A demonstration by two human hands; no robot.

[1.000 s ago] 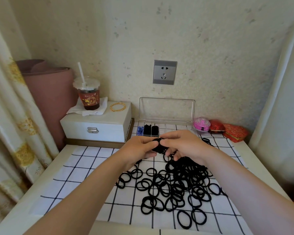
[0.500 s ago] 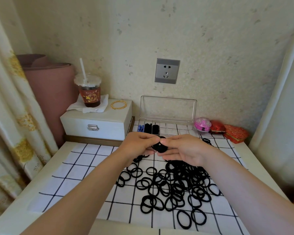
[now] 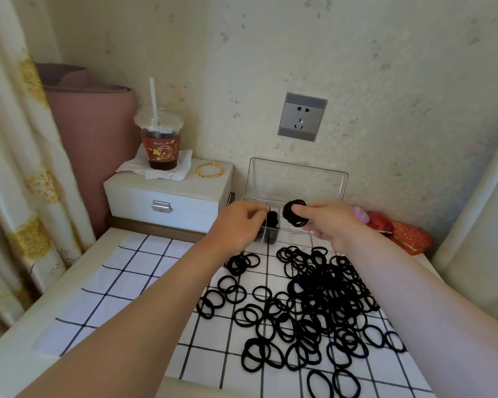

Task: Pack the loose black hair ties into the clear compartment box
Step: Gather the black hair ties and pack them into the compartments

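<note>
**Right hand holds tie bundle over box**

Right hand pinches a bundle of black ties between thumb and fingers, just above the open box at the table's back edge. Left hand is at the box's left compartments with fingers curled; cannot tell if it holds anything. Packed ties show dark in a left compartment. Most loose ties lie heaped on the cloth's right half, toward the front edge.

Handling, as a judgement: ties are light, soft and springy, not fragile. A stacked bundle likely fans out or pops apart once released. Best hold is a pinch across the stack's rim, pressing it down into the compartment. The clear box looks light and may slide, so bracing it helps.
</note>
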